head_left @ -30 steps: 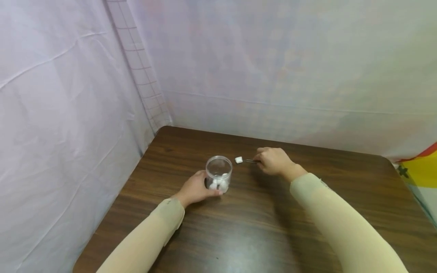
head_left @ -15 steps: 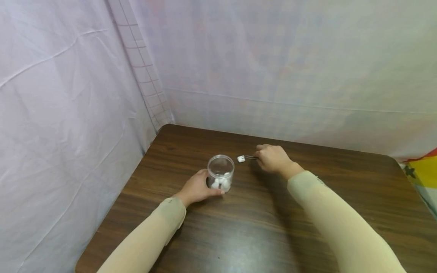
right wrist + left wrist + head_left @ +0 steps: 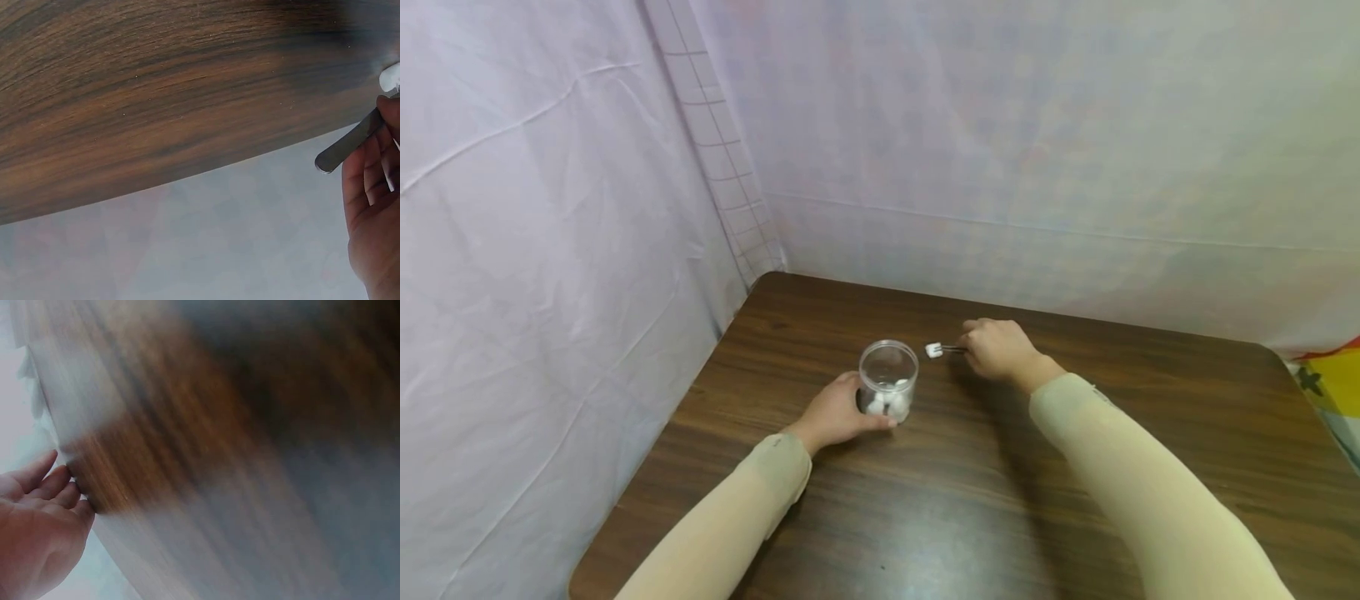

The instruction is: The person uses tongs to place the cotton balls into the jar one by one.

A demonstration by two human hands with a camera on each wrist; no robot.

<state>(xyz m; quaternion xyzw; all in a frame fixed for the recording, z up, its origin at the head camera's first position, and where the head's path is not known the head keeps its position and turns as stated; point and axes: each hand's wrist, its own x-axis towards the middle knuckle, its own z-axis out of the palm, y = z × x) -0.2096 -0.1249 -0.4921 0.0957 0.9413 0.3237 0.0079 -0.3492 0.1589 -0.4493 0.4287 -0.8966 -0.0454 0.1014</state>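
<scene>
My left hand (image 3: pixel 838 412) curves round the lower side of a clear plastic jar (image 3: pixel 888 367), which stands upright without a lid on the table. Several white cotton balls (image 3: pixel 895 406) lie at its bottom. With my right hand (image 3: pixel 997 348) I pinch metal tweezers (image 3: pixel 953 349), held nearly flat, tips to the left. Those tips straddle a single cotton ball (image 3: pixel 933 350) just right of the jar's rim in the head view. In the right wrist view the rounded end of the tweezers (image 3: pixel 344 150) sticks out past my fingers. The left wrist view shows my fingers (image 3: pixel 59 487), but no jar.
The brown wood-grain table (image 3: pixel 865 508) has rounded corners. White cloth (image 3: pixel 1000 167) hangs behind it and along the left side. A yellow and red cloth (image 3: pixel 1341 379) shows beyond the right edge.
The tweezers have moved left, from just short of the lone cotton ball to having their tips over it. My left hand keeps its hold on the jar. The head view has shifted slightly.
</scene>
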